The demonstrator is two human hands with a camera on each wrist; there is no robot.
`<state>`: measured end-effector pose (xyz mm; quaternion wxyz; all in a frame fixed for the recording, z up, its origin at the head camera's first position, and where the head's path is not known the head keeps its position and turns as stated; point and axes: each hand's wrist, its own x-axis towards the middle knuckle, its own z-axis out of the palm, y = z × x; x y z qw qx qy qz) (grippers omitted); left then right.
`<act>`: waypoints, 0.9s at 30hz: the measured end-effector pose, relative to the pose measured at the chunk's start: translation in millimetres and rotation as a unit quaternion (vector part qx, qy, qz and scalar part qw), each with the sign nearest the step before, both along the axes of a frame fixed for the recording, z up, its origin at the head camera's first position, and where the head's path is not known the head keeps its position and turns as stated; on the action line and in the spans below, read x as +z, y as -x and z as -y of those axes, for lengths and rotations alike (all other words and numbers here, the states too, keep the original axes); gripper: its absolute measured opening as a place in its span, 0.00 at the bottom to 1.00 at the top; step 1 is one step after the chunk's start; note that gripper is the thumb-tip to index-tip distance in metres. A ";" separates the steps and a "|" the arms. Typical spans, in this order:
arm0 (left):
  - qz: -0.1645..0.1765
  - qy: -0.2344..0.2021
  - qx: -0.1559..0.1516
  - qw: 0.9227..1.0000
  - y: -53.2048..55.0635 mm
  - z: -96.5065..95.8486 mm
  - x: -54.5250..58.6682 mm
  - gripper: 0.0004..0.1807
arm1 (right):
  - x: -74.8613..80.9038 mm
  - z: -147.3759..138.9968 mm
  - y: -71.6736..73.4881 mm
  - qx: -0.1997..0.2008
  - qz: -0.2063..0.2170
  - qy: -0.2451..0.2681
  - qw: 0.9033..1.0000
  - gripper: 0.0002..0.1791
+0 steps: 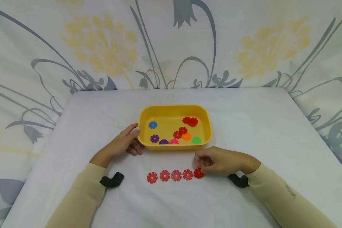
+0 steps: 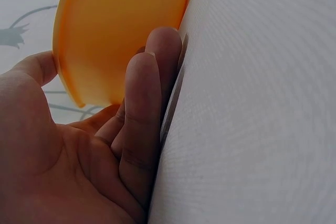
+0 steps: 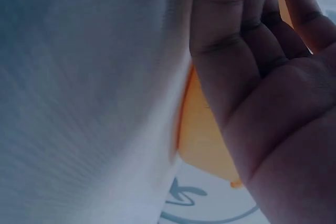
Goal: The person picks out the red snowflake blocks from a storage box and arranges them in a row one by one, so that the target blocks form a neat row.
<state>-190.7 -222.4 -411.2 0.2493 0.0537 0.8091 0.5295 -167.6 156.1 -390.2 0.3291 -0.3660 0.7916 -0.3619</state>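
My left hand [image 1: 121, 144] holds the left end of a yellow plastic tray [image 1: 174, 147], thumb at its rim and other fingers curled by its outer wall. In the left wrist view, those fingers [image 2: 142, 82] lie low beside the tray [image 2: 121, 19], close to the cloth. In front of the tray, my right hand [image 1: 223, 160] pinches a red notched flower disc [image 1: 198, 173] at the right end of a row of similar red discs [image 1: 176, 175]. The right wrist view shows curled fingers [image 3: 220, 61], but the disc is hidden there.
Inside the tray lie more red discs [image 1: 192, 122], a blue disc [image 1: 153, 124], purple discs [image 1: 155, 138], a pink disc [image 1: 174, 141], an orange disc [image 1: 186, 136] and a green disc [image 1: 196, 140]. White cloth [image 1: 245, 120] covers the table; flowered fabric [image 1: 171, 44] hangs behind it.
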 end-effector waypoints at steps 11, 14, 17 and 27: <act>0.001 0.004 0.002 1.000 0.9 -1.2 0.7 0.33 | -4.9 4.2 -0.3 -0.008 -0.039 -0.032 0.999 0.07; 0.001 0.003 0.005 1.000 1.3 -0.6 -0.4 0.33 | -4.0 6.1 -0.9 -0.008 -0.049 -0.031 0.998 0.07; -0.001 0.000 0.006 1.000 2.0 0.3 -2.0 0.32 | -2.2 7.6 -1.6 -0.010 -0.052 -0.033 0.998 0.07; 0.000 0.000 -0.002 1.000 2.3 -0.4 0.1 0.33 | 27.2 5.8 -3.9 0.009 -0.059 -0.049 0.997 0.06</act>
